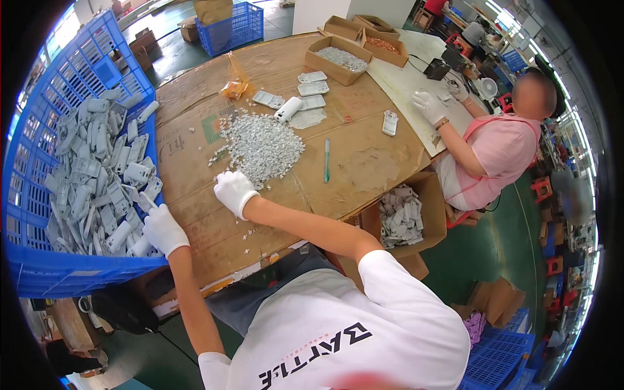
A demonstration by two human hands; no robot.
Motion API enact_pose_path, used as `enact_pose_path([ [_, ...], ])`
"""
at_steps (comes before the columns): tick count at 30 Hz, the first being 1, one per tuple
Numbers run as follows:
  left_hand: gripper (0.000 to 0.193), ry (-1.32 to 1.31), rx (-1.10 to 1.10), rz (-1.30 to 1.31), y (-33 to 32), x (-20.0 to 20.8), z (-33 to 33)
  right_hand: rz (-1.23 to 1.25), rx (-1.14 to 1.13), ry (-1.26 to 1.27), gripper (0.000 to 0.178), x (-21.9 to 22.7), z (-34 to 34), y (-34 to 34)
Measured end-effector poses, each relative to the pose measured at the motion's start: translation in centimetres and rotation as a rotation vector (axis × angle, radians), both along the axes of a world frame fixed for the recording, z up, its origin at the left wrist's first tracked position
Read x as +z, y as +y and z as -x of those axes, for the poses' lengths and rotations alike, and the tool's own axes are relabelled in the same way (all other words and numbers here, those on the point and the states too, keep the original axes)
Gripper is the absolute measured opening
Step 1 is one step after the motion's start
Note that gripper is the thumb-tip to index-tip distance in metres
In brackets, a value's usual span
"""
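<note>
My left hand (165,230), in a white glove, is at the right edge of the blue crate (78,266). Its fingers close on a white plastic casing (145,202) at the edge of the heap. Many similar white plastic casings (88,166) fill the crate. My right hand (234,192), also gloved, rests at the near left edge of a pile of small whitish parts (263,146) on the cardboard-covered table (351,162). Its fingers are curled down, and whatever they hold is hidden.
Beyond the pile lie a white cylindrical housing (288,109), several shallow white trays (312,88) and an orange plastic bag (237,84). A green pen (327,160) is to the right. Cardboard boxes (335,60) stand behind. A gloved co-worker (497,143) sits at right, near a carton of white parts (402,218).
</note>
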State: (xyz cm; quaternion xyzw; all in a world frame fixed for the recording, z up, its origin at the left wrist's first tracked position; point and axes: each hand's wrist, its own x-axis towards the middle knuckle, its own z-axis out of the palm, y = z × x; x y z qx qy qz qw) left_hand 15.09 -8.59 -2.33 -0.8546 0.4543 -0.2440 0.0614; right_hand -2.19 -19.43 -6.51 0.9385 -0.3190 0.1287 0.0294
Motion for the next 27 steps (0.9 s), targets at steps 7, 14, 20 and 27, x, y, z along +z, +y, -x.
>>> enact_pose_path([
  [7,0.006,0.043,-0.345,0.085,1.1,-0.4,3.6,-0.12,-0.015,0.094,0.008,1.7,0.5,0.0],
  [14,0.019,0.418,-0.536,-0.03,3.1,-0.7,5.6,-0.119,-0.035,0.048,0.009,2.3,1.6,-0.3],
  [20,0.029,0.67,-0.582,0.099,4.5,-1.3,5.5,-0.125,-0.019,0.058,0.009,2.1,2.3,-1.8],
  [27,0.044,0.588,0.014,0.168,3.9,0.9,4.2,-0.185,0.216,0.046,0.004,2.8,0.7,-2.9],
])
